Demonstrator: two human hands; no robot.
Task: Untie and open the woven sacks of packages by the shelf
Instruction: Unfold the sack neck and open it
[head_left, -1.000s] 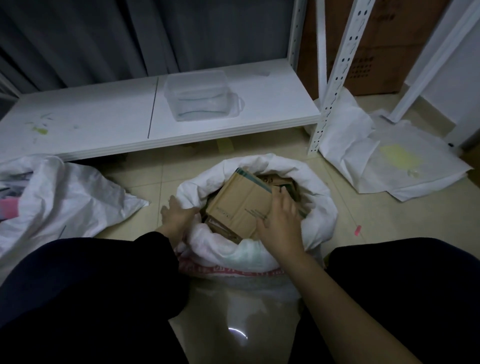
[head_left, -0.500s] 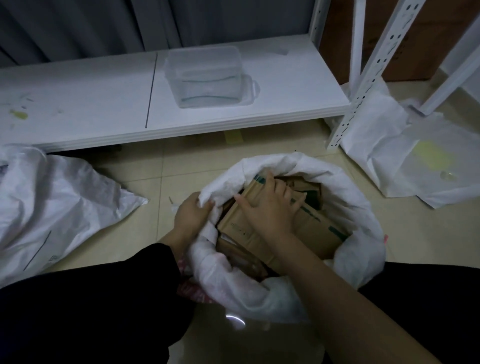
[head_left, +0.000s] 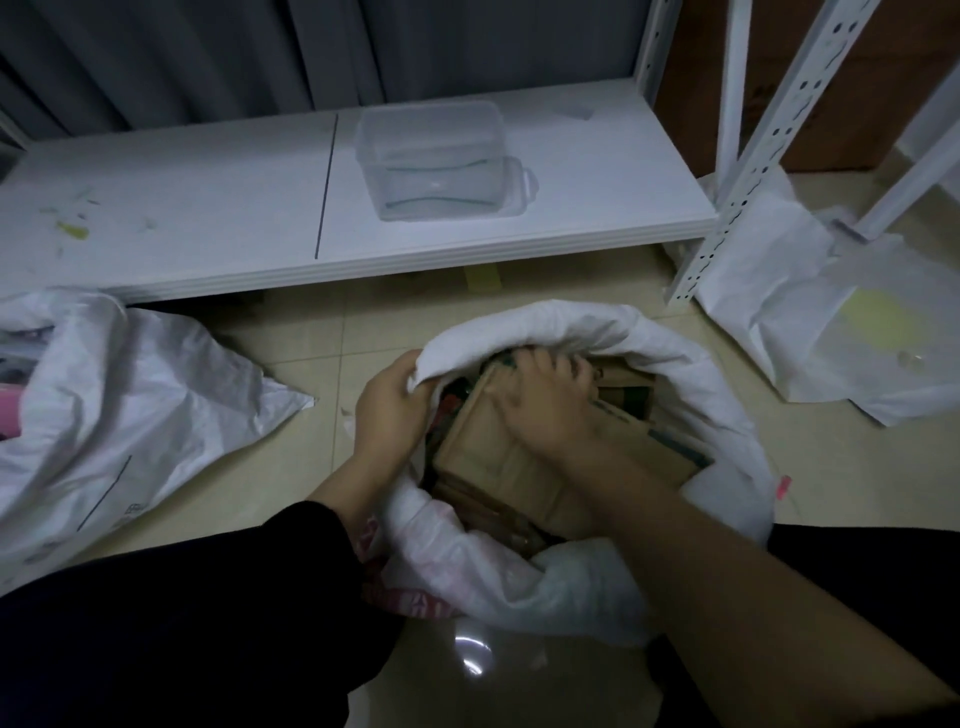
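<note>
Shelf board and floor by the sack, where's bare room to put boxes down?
The shelf board is bare left of the clear tub, bar small scraps at its far left. Bare floor lies between the left sack and the open sack. Right of the post, flattened sacks crowd the floor.

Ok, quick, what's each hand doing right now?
Left hand: grips the rolled rim of the woven sack.
Right hand: inside the sack, fingers curled over the far edge of a cardboard package.
</note>
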